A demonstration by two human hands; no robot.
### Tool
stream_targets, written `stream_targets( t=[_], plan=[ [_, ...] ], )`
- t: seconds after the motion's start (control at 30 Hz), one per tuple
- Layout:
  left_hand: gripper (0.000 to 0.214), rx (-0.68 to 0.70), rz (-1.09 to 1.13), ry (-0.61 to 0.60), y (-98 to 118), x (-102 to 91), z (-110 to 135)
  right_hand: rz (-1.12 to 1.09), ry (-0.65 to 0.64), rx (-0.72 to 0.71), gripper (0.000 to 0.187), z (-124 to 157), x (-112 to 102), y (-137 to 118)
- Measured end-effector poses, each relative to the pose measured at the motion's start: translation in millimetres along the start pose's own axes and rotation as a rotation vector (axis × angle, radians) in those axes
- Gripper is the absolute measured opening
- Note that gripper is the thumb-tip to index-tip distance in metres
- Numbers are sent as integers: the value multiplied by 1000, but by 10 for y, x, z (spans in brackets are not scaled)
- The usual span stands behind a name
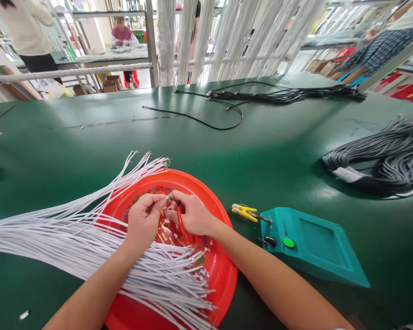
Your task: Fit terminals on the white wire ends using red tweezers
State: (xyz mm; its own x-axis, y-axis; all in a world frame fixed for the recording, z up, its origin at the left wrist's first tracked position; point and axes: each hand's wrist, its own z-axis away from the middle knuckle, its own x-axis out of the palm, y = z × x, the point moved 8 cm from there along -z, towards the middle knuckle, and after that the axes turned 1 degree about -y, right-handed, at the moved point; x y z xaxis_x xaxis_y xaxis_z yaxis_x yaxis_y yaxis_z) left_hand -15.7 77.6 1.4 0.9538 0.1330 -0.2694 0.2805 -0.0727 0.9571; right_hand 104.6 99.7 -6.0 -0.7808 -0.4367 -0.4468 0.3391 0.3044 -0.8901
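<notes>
Both hands meet over the red plate [224, 274] at the near edge of the green tabletop [89, 137]. The left hand [145, 219] has its grip pinched on a thin wire end [172, 198], held just above the plate's middle. The right hand [192, 215] is clenched on a red-handled tool [181, 227] (its working tip is too small to make out), touching the same wire end. A bundle of white wires [55, 229] fans in from the left across the plate. Just right of the plate lie a yellow clip [243, 211] and a teal box [316, 247] with a green button [288, 242]. Farther right sits a grey cable coil [382, 156], and black cables [285, 95] lie at the far side.
</notes>
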Motion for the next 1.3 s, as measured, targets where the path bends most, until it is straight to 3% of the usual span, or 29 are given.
stream_targets(
  t=[0.57, 0.8, 0.87, 1.0, 1.13, 1.3],
  plan=[
    [12, 209, -242, -30, 185, 46, 34, 123, -74, -19, 10, 8, 69, -3],
    [15, 288, -358, -25, 262, 50, 67, -103, -211, 63, 11, -12, 152, 80],
    [15, 298, -349, -13, 293, 48, 88, -199, -159, 116, 12, -40, 128, 158],
    [14, 297, -298, -4, 324, 44, 107, -479, 124, 238, 12, -56, -30, 309],
    [14, 179, -235, 64, 207, -35, 51, -705, 213, 187, 17, -47, -52, 253],
    [14, 117, -189, 20, 123, 6, 25, -802, 304, 121, 26, -15, -111, 229]
  ],
)
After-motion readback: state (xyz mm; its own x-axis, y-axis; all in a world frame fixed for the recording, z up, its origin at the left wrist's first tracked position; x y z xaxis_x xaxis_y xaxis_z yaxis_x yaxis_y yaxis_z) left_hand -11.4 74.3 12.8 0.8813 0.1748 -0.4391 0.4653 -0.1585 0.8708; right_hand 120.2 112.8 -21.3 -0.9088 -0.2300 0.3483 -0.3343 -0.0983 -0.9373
